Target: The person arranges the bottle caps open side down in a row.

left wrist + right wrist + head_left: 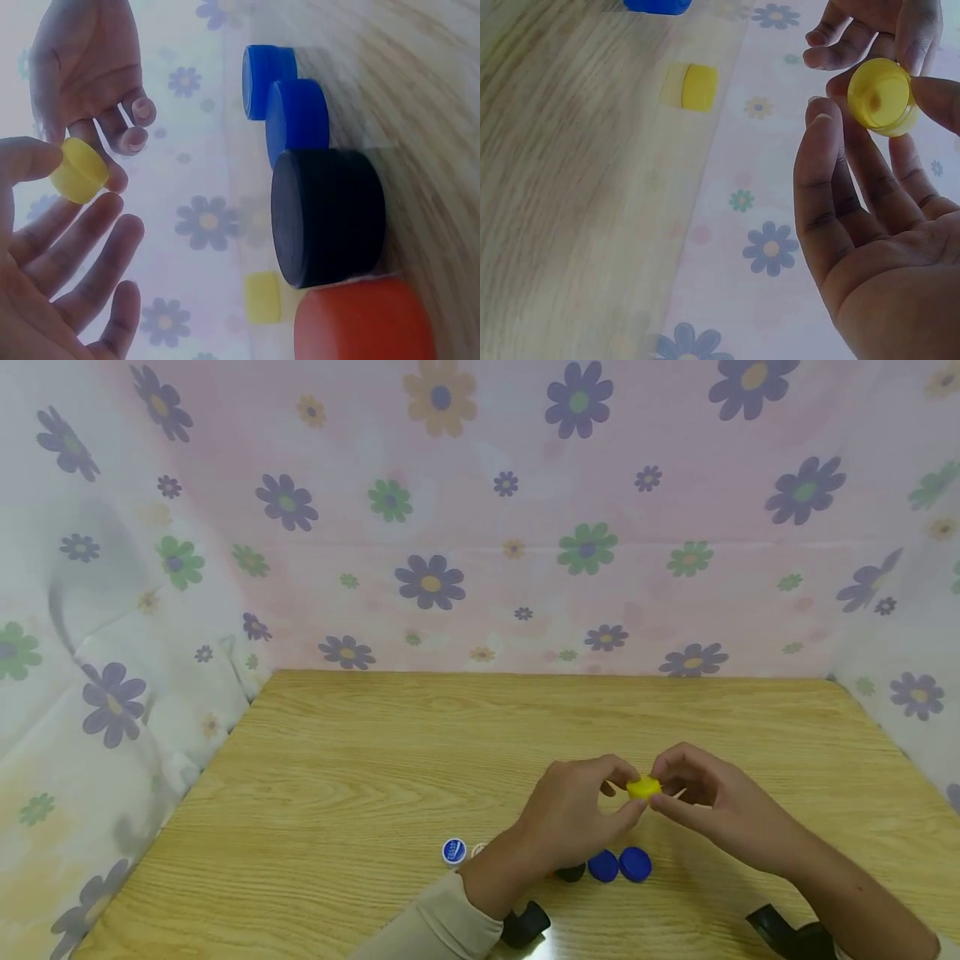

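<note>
A small yellow bottle cap is held up over the table between both hands. My left hand pinches its left side with thumb and index finger. From the right, my right hand pinches the same cap, thumb and index finger at its edge. In the right wrist view the cap turns its hollow, see-through side to the camera. Remaining fingers of both hands are loosely bent around it. A second yellow cap lies on the table beyond the row of caps; the hands cover it in the head view.
Nearer me, a row of caps includes a white one with a blue top, a black one, two blue ones and an orange one. My left forearm hides part of the row. Flowered cloth surrounds the wooden table.
</note>
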Available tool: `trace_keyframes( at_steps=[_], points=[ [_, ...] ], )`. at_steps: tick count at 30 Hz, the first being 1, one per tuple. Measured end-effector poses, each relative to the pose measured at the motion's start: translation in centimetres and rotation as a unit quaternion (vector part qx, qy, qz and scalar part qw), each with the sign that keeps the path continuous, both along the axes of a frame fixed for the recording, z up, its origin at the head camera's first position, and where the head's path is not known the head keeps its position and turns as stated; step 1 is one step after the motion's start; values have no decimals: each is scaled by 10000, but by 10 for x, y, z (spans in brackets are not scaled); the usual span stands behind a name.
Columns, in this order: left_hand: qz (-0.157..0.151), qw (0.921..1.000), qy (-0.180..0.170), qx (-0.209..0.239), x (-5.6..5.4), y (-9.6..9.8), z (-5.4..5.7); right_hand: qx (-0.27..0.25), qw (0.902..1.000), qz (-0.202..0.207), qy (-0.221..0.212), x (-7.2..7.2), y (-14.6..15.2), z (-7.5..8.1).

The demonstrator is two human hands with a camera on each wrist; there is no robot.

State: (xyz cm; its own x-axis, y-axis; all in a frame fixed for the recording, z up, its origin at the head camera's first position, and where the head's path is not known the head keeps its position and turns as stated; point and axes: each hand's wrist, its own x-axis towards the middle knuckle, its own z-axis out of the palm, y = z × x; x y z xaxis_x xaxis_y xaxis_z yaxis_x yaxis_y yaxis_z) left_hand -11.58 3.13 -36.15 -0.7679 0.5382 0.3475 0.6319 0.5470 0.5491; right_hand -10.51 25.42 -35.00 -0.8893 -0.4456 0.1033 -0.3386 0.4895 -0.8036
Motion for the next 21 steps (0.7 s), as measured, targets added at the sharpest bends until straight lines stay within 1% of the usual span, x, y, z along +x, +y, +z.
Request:
trace_keyframes(
  at_steps=[2,7,9,13,18,21],
  points=[
    [24,9999,-42,-150,1,1,0,41,10000,3,62,2,3,-2],
    [66,9976,-389,-571,5,5,0,182,9997,48,184,6,10,-8],
    [22,9968,-394,-702,7,8,-1,223,9995,107,202,8,14,-10],
    [-24,9956,-199,-916,12,13,-3,190,9985,425,304,9,23,-15],
    [-74,9941,28,-1085,16,17,-8,267,9957,849,259,7,31,-18],
    [-126,9928,228,-1170,16,17,-10,457,9948,895,157,6,31,-18]
  ],
)
